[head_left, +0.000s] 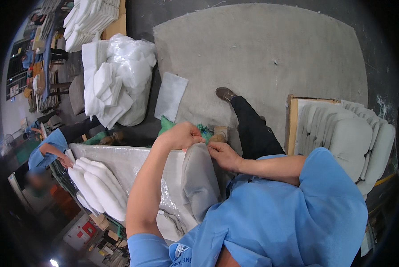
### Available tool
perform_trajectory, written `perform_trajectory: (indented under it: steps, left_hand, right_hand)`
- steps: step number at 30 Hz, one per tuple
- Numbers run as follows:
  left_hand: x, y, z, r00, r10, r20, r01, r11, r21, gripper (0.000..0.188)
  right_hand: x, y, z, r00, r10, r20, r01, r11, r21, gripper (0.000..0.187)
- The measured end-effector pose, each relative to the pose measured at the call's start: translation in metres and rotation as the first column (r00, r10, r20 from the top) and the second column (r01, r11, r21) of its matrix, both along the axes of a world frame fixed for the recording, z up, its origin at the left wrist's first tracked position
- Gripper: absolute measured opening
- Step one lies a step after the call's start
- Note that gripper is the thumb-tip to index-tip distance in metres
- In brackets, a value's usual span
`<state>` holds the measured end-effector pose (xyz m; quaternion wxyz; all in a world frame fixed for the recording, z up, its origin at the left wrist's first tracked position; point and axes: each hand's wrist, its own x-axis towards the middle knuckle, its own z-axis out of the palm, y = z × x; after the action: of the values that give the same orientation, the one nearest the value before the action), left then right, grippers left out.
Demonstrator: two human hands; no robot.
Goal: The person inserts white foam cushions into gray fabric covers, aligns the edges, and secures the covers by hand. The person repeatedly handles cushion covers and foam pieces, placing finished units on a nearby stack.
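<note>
A light grey fabric cushion or cover (200, 178) lies on the near right end of a table (157, 164) wrapped in clear film, its narrow end toward my hands. At that end, my left hand (185, 135) is closed, its fingers pinching the edge. Close by on the right, my right hand (223, 155) pinches the same edge between thumb and fingers. The fingertips of both hands nearly meet there, and details of the seam are too small to make out. Folded grey pieces (170, 224) rest on the table beneath my left arm.
White padding pieces (102, 187) lie along the table's left side, where another person's hand (65, 161) touches them. Plastic-wrapped white padding (130, 75) stands beyond the table. Stacked grey cushions (341, 138) stand at right. A white sheet (171, 96) and green sacking (166, 125) lie on the floor.
</note>
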<state>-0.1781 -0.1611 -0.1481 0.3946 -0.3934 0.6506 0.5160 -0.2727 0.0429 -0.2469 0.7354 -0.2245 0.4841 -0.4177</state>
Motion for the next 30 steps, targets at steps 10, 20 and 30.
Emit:
perform_trajectory:
  steps: [10,20,30]
  left_hand:
    - [0.022,-0.013,-0.030,0.996,0.083,-0.016,-0.082,0.993,0.085,0.028]
    - [0.077,0.022,-0.076,0.464,0.885,-0.046,-0.860,0.462,0.216,0.022]
    - [0.110,0.048,-0.119,0.284,0.955,-0.082,-0.924,0.296,0.241,0.023]
  right_hand:
    - [0.017,-0.033,-0.013,0.994,-0.098,0.038,0.093,0.989,0.116,0.023]
    - [0.026,-0.078,-0.015,0.985,-0.163,0.061,0.119,0.887,0.446,0.021]
    - [0.045,-0.096,-0.018,0.990,-0.136,0.045,0.084,0.805,0.587,0.012]
